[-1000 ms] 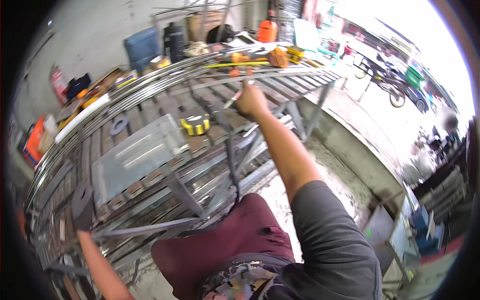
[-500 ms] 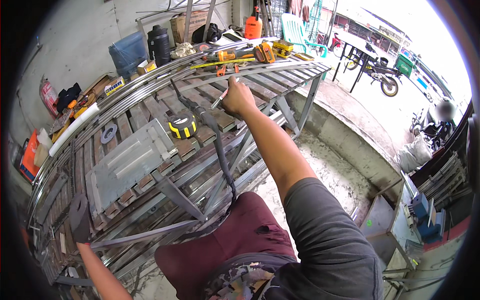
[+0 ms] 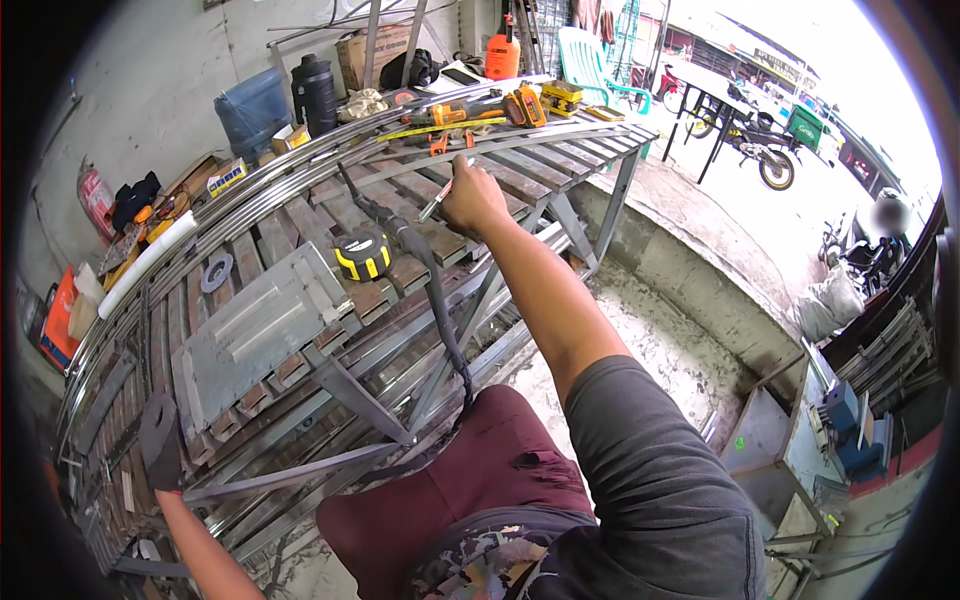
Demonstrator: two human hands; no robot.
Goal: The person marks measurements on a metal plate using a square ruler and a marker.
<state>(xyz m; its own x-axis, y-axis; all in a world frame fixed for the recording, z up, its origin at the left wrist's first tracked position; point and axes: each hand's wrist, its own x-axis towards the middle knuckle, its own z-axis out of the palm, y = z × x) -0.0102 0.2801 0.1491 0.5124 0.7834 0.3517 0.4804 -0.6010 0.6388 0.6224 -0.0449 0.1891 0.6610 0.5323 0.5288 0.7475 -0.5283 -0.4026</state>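
Observation:
My right hand (image 3: 474, 203) is closed around a slim white marker pen (image 3: 433, 205), over the slats of a metal workbench (image 3: 500, 178). The pen's end points down and left. At the bench's near left edge lies my left hand (image 3: 162, 445) in a dark glove; its fingers are too hard to make out. A yellow and black tape measure (image 3: 363, 255) sits left of my right hand. Beside it a thick black cable (image 3: 425, 260) crosses the bench and hangs over its front. A flat grey metal panel (image 3: 255, 330) rests between my hands.
Long metal tubes (image 3: 270, 170) curve along the far side. An orange and black power tool (image 3: 525, 105), orange clamps (image 3: 440, 144) and a grey disc (image 3: 217, 272) lie on the bench. Behind stand a black bottle (image 3: 314, 93) and an orange sprayer (image 3: 503, 50). A low concrete ledge (image 3: 680, 240) runs right.
The view has shifted very slightly. My right hand stays over the slats with the marker pen, and my left hand stays at the bench edge.

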